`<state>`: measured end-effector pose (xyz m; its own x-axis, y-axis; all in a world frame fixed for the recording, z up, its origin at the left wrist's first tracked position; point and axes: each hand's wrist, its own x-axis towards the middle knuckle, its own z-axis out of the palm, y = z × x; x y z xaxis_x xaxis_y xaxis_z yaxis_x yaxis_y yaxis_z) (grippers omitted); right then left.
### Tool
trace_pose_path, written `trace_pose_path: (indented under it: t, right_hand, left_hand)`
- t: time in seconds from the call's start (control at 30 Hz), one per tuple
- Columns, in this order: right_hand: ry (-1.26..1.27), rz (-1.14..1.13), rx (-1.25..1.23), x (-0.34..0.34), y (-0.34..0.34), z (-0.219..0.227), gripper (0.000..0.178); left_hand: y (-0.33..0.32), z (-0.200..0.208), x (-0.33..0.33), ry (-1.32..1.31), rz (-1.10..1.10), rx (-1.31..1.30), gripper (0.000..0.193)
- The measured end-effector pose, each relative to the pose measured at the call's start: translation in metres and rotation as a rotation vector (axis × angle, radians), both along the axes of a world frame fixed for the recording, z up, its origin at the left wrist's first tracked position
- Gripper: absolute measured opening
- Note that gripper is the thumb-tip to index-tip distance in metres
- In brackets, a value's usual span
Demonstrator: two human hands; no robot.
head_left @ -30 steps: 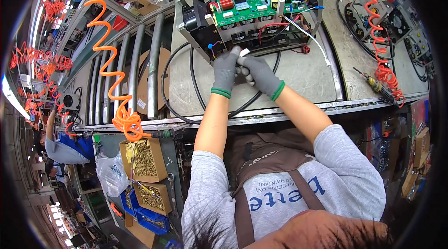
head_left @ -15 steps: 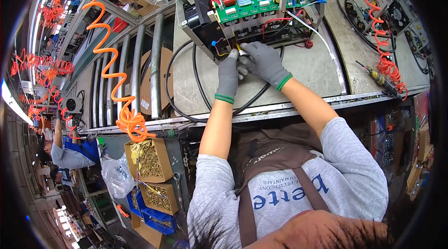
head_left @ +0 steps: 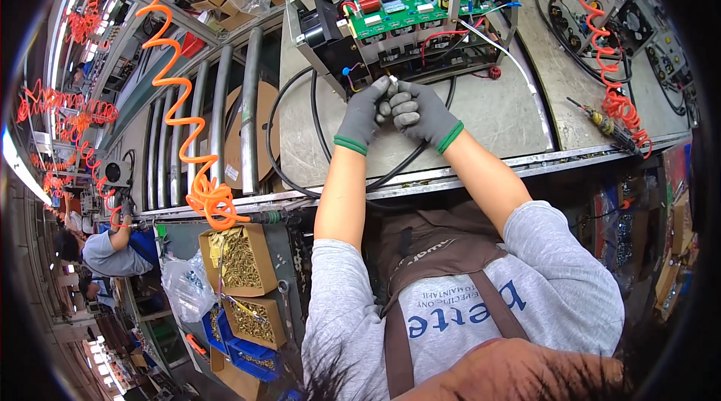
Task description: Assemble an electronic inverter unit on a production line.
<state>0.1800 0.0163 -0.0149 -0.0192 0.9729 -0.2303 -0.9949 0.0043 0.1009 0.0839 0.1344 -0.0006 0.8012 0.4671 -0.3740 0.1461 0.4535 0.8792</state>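
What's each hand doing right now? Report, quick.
Left hand: closed, pinching a small white part.
Right hand: curled shut against the left; what it holds cannot be told.

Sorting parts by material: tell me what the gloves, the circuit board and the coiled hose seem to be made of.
Gloves: the left hand and right hand wear grey knit fabric with green cuffs, likely coated, matte.
Circuit board: green rigid laminate, slightly glossy, studded with components.
Coiled hose: orange plastic, smooth and shiny, holding its spiral.
Frame around the board: grey sheet metal, judging by its thin bent edges.

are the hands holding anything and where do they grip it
Both gloved hands, left hand and right hand, pinch something small between their fingertips, just below the open electronics unit. What it is cannot be told.
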Motion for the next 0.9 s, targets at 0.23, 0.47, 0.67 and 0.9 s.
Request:
trace_pose_path:
  t: [0.23,0.47,0.67,0.9]
  right_hand:
    - [-1.172,0.045,-0.474,0.006,-0.03,0.018,0.032]
    - [-2.536,-0.667,-0.482,0.007,-0.035,0.021,0.033]
    - [-2.85,-0.797,-0.411,0.018,-0.017,0.012,0.042]
    - [-1.513,-0.257,-0.548,-0.003,-0.007,0.028,0.03]
  left_hand:
    - [-0.007,-0.003,0.008,-0.106,0.022,-0.253,0.013]
    - [-0.027,0.013,0.011,0.059,0.22,0.06,0.015]
    - [-0.033,0.021,0.008,0.068,0.34,0.155,0.019]
    - [-0.029,0.007,0.0,0.075,0.208,0.068,0.023]
